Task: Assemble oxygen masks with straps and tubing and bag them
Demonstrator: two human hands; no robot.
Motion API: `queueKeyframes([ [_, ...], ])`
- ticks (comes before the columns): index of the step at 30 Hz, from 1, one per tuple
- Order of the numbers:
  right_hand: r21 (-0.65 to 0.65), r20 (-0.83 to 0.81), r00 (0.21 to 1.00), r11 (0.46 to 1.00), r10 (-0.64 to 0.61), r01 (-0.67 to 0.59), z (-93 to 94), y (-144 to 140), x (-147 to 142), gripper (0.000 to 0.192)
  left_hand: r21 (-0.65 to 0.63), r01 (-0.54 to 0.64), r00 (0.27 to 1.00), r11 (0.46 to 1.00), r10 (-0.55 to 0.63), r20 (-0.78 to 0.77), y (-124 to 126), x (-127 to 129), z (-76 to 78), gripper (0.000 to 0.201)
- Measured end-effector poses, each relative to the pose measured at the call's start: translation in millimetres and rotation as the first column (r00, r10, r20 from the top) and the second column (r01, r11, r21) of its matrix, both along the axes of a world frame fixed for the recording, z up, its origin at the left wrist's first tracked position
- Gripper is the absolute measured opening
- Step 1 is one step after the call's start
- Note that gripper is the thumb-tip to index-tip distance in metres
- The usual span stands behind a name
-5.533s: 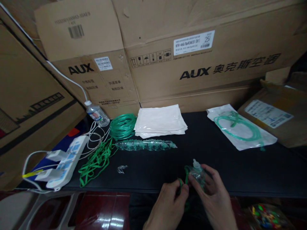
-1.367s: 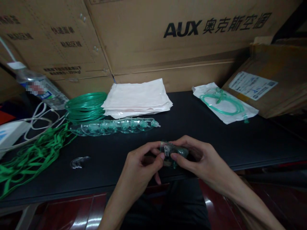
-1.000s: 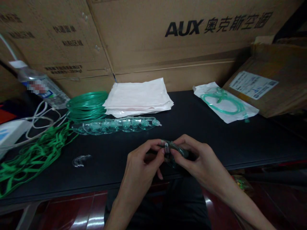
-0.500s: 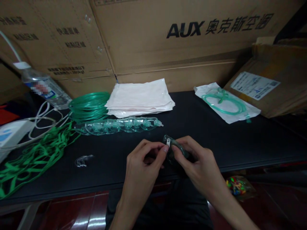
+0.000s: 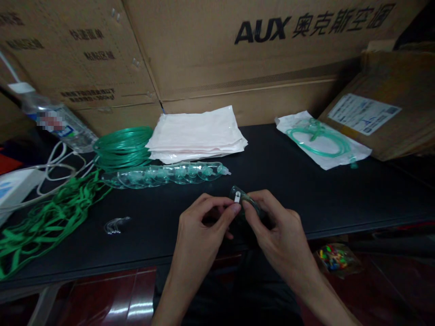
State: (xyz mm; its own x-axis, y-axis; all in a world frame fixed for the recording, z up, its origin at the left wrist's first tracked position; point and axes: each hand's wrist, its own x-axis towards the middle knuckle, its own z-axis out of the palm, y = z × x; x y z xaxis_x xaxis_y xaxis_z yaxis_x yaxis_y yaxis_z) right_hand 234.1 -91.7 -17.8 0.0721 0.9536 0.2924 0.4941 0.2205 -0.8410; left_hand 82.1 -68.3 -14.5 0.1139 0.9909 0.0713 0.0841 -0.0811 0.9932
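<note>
Left hand (image 5: 200,226) and right hand (image 5: 275,228) close together over the near edge of the black table (image 5: 306,199), fingers (image 5: 234,209) of both pinching a clear oxygen mask (image 5: 245,202) with a small white clip. Farther back, a row of stacked clear masks (image 5: 166,174). Left of it, loose green straps (image 5: 50,215) and coiled green tubing (image 5: 122,145). Beyond, stacked white pouches (image 5: 197,133), a bagged tubing set (image 5: 321,140), cardboard boxes (image 5: 238,54).

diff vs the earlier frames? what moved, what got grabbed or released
Both hands, left hand and right hand, keep pinching the clear mask. 5.5 s ago it sat lower by the table edge, spout up, a green strap at the fingers; now it is raised, with a small white clip between the thumbs. Nothing let go. Mask row, bag stack, tubing coil unmoved.
</note>
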Motion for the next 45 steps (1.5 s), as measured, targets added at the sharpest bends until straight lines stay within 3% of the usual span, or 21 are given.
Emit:
queueKeyframes([
  [4, 0.004, 0.003, 0.999, 0.999, -0.033, 0.033, -0.4, 0, -5, 0.01, -0.004, 0.004, 0.999, 1.0, -0.004, 0.051, 1, 0, -0.5, 0.011],
  [9, 0.078, 0.024, 1.0, 0.997, -0.006, 0.004, -1.6, 0, -4, 0.045, -0.002, 0.011, 0.999, 1.0, -0.011, 0.052, 3, 0, -0.1, 0.014],
  [15, 0.189, 0.037, 0.999, 0.982, 0.01, -0.017, -0.4, 1, -2, 0.032, -0.019, 0.01, 0.998, 1.0, -0.009, 0.056, 3, -1, 1.5, 0.015],
  [24, 0.294, 0.064, 0.998, 0.956, -0.002, -0.017, -1.1, 3, -7, 0.028, -0.046, 0.0, 0.994, 0.999, 0.005, 0.113, 2, -1, 2.4, 0.016],
  [36, 0.276, -0.009, 0.997, 0.958, -0.083, 0.082, -1.0, 3, -20, 0.026, -0.074, -0.005, 0.988, 0.997, 0.016, 0.155, 2, -2, 1.8, 0.016],
  [45, 0.157, 0.101, 0.984, 0.979, -0.15, 0.133, 14.9, 2, -17, 0.024, -0.069, 0.044, 0.988, 0.997, -0.034, 0.148, 5, -1, 3.9, 0.017],
])
